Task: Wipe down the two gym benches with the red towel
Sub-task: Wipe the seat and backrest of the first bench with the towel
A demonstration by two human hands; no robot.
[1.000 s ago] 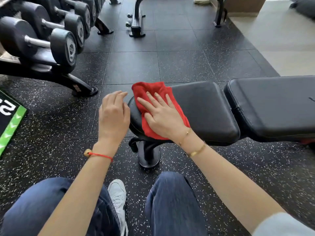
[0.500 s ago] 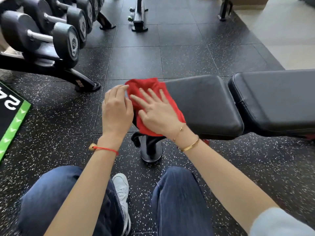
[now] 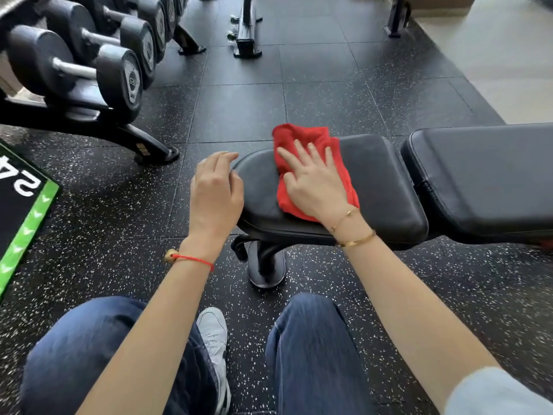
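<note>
A black padded gym bench runs across the right half of the view, its small seat pad (image 3: 380, 187) nearest me and its long back pad (image 3: 484, 178) to the right. The red towel (image 3: 302, 139) lies crumpled on the seat pad. My right hand (image 3: 314, 181) presses flat on the towel with fingers spread. My left hand (image 3: 215, 187) rests on the seat pad's rounded left end, its fingers loosely bent over the edge. A second bench shows only as a black frame (image 3: 247, 40) on the floor at the far top.
A rack of black dumbbells (image 3: 119, 73) stands at the upper left, its foot (image 3: 155, 151) reaching toward the bench. A black and green mat (image 3: 27, 205) lies at the left edge. The bench's front foot (image 3: 266, 265) stands before my knees on speckled black rubber floor.
My right hand has slid the red towel rightward from the seat pad's left end toward its middle. The left hand stays at the pad's left end, whose black surface is now uncovered.
</note>
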